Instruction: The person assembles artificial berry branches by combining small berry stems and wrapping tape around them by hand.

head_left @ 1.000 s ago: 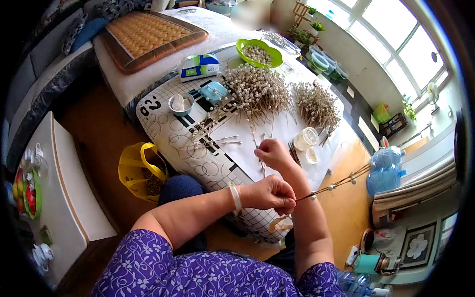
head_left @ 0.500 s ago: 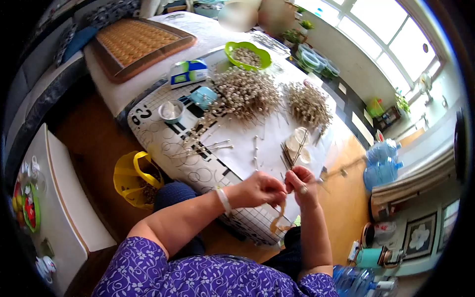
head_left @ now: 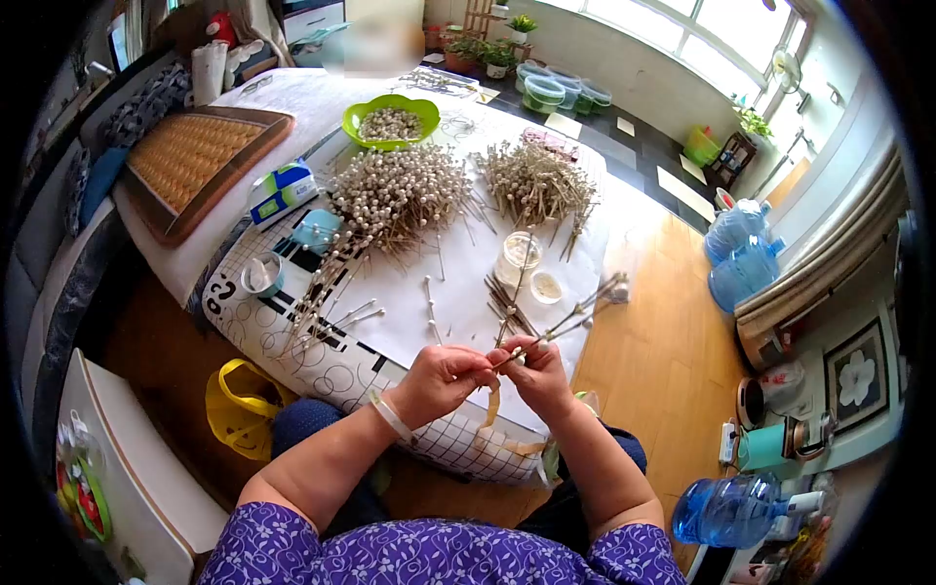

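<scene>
My left hand (head_left: pixel 447 379) is closed on a tan tape strip (head_left: pixel 492 405) whose loose end hangs toward the table edge. Touching it, my right hand (head_left: pixel 535 375) pinches beaded stems (head_left: pixel 561 327) that fan out up and to the right. Beyond my hands, a short white-budded stem (head_left: pixel 432 302) lies on white paper. Bare brown sticks (head_left: pixel 512 307) lie beside an open round jar (head_left: pixel 517 257) and its lid (head_left: pixel 546 287). Two big piles of beaded stems, a left pile (head_left: pixel 400 195) and a right pile (head_left: pixel 538 183), rest farther back.
A green bowl (head_left: pixel 389 122) of beads, a tissue pack (head_left: pixel 282 192), a blue box (head_left: pixel 317 230) and a small cup (head_left: pixel 262 275) stand on the table. A yellow bag (head_left: pixel 243 408) is on the floor at left. Water bottles (head_left: pixel 746 273) stand at right.
My right hand has come back from the table to meet my left hand and now pinches the stems. The beaded stems that stuck out from my left hand now fan from both. The view has shifted.
</scene>
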